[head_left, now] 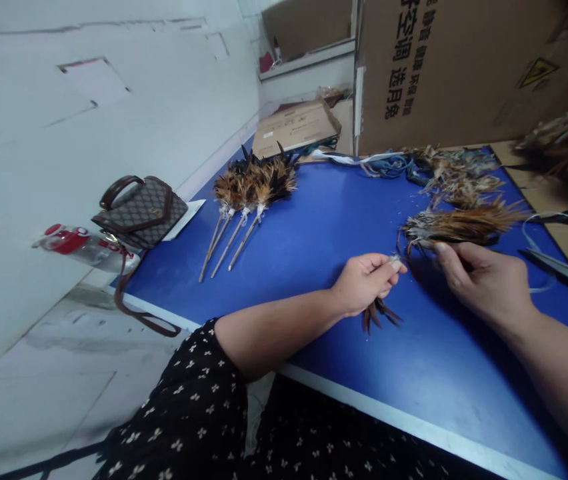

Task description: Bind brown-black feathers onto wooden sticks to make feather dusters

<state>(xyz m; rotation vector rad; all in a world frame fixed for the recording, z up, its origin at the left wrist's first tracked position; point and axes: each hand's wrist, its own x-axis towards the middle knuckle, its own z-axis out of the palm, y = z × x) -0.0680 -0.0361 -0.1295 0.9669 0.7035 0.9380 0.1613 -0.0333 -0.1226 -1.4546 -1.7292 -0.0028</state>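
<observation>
My left hand (367,283) is closed in a pinch on a small bunch of brown feathers (379,313), whose tips stick out below the fist over the blue table (314,233). My right hand (484,280) is closed too, its fingers gripping the quill end of a larger sheaf of brown and speckled feathers (464,223) that lies on the table. The two hands are a short way apart near the table's middle.
Three finished feather sticks (249,193) lie at the far left of the table. A loose feather pile with blue cord (444,170) sits behind. Scissors (564,270) lie at right. A patterned handbag (139,210), a bottle (84,247) and cardboard boxes (454,67) ring the table.
</observation>
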